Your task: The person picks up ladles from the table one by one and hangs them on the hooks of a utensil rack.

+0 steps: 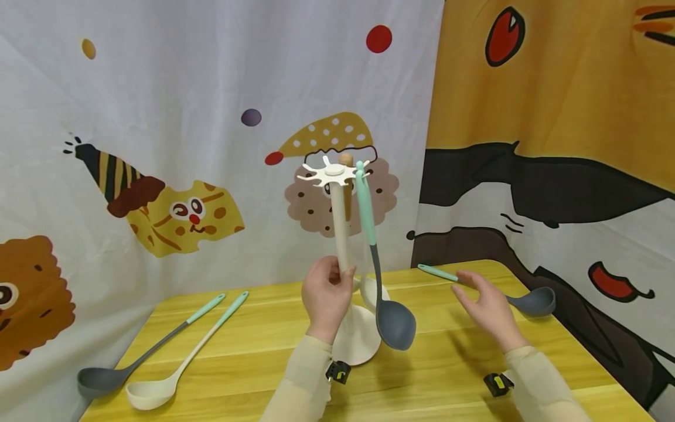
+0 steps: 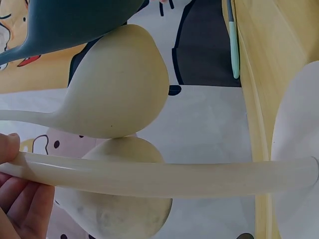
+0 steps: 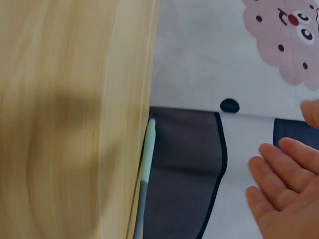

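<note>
My left hand [image 1: 328,296] grips the pole [image 1: 340,225] of a white utensil rack with a hooked top [image 1: 334,170] and a round base [image 1: 358,340]. From the rack's right side hangs a grey ladle [image 1: 396,324] with a mint handle. Behind it hang a cream ladle [image 2: 117,82] and another pale utensil [image 2: 127,214], partly hidden by the pole in the left wrist view. My right hand [image 1: 485,305] is held over the table at the right, fingers extended and holding nothing. It overlaps a second grey ladle [image 1: 535,302] lying there in the head view.
At the left of the wooden table [image 1: 253,363] lie another grey ladle [image 1: 102,381] and a cream ladle [image 1: 153,392], both with mint handles. A printed cloth [image 1: 200,88] hangs right behind the table's back edge and along its right side.
</note>
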Demonstrator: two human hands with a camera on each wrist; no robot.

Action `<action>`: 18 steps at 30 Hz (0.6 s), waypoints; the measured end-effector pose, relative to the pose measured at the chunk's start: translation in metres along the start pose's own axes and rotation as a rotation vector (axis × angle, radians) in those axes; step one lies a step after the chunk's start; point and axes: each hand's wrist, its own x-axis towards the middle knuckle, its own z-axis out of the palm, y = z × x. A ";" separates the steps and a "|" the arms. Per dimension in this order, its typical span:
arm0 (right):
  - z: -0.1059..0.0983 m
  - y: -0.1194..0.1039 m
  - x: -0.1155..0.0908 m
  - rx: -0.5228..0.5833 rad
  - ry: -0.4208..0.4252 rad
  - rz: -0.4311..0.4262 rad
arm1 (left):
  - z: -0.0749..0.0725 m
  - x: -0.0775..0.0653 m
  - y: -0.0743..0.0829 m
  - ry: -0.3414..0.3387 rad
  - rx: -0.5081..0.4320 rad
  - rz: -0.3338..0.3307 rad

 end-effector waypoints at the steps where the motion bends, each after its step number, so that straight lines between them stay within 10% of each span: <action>1: -0.001 0.002 0.001 -0.010 -0.020 0.006 | 0.000 0.000 0.000 0.001 0.001 0.002; 18: -0.014 0.021 0.019 -0.155 -0.207 0.047 | 0.001 -0.003 -0.002 0.024 0.053 -0.005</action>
